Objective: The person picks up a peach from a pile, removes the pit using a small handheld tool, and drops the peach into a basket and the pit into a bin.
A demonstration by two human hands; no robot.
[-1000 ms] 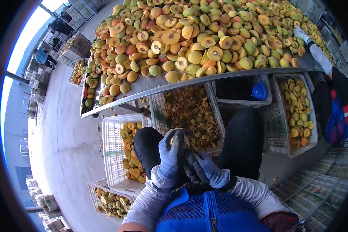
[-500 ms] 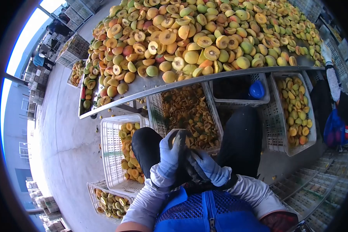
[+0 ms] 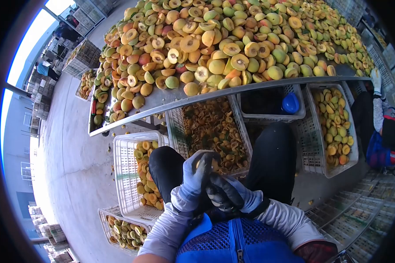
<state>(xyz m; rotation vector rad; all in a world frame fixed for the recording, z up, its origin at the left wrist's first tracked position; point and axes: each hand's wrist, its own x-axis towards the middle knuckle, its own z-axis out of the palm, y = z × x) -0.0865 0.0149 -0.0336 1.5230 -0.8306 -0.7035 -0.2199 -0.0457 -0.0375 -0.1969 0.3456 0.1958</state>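
My left hand (image 3: 196, 172), in a light blue glove with a dark palm, is closed in front of my knees. A yellowish piece of peach shows between its thumb and fingers, mostly covered by the glove. My right hand (image 3: 229, 193), gloved the same way, is curled close against the left; whatever is inside its fingers is hidden. Beyond both hands, a crate (image 3: 175, 133) under the table holds many brownish fruit scraps. Halved peaches (image 3: 217, 65) lie heaped on the metal table (image 3: 162, 105) in front of me.
A white crate of peach halves (image 3: 123, 151) stands left of my knee, with another crate (image 3: 104, 219) behind it. To the right is a crate of halves (image 3: 354, 144). A blue scoop-like object (image 3: 290, 102) sits in an under-table crate. A co-worker's gloved hand (image 3: 376, 79) is at the table's right end.
My right hand has turned and its dark fingers have curled in below the left hand. My left hand's fingers have bent further over. The co-worker's arm at right has drawn back toward the table edge.
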